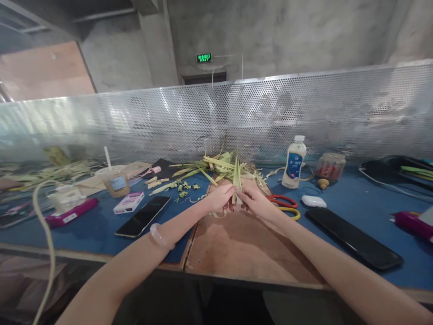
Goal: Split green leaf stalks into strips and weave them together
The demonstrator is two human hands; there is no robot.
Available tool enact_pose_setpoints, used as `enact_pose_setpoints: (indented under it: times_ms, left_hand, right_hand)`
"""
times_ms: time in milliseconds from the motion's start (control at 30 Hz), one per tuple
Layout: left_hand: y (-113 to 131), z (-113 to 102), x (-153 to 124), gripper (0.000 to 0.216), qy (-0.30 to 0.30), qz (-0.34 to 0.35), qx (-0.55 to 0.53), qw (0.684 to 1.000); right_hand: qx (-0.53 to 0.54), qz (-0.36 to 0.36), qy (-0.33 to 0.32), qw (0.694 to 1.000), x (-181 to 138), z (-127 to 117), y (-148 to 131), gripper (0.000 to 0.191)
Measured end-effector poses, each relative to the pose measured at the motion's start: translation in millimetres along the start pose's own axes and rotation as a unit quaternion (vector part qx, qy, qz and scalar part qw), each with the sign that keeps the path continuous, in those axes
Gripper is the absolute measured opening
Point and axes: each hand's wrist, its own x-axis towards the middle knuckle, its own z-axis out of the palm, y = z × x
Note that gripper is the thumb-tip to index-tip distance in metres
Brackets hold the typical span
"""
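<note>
My left hand and my right hand meet over a brown wooden board, both pinched on a small piece of green and yellow leaf strips that stands up between the fingers. A pale bangle circles my left wrist. A loose heap of leaf strips lies just behind the hands. Small woven leaf bits rest on the blue tabletop to the left.
Red and yellow scissors lie right of my hands. A white bottle, a jar, a black phone, a pink box, a drink cup and a dark flat tablet sit on the blue table. A perforated metal screen closes the far side.
</note>
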Motion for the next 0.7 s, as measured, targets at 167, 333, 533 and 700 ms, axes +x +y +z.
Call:
enact_pose_setpoints:
  times_ms: [167, 333, 533, 700]
  left_hand:
    - [11.1, 4.8, -4.0, 0.029, -0.003, -0.016, -0.044, 0.999]
    - [8.7, 5.1, -2.8, 0.032, -0.028, -0.051, -0.067, 0.996]
    - [9.5, 5.7, -3.1, 0.029, -0.043, -0.047, -0.086, 0.994]
    - [11.0, 5.6, -4.1, 0.031, -0.055, -0.024, -0.088, 0.994]
  right_hand:
    - [0.008, -0.028, -0.049, 0.998, 2.2, -7.1, -4.5, 0.029]
    - [-0.141, -0.087, 0.002, 0.986, 3.1, -14.0, -1.9, 0.018]
    - [-0.263, -0.069, 0.055, 0.961, 3.8, -16.7, 9.2, 0.020]
    - [-0.252, -0.052, 0.091, 0.962, 3.9, -25.5, 13.4, 0.018]
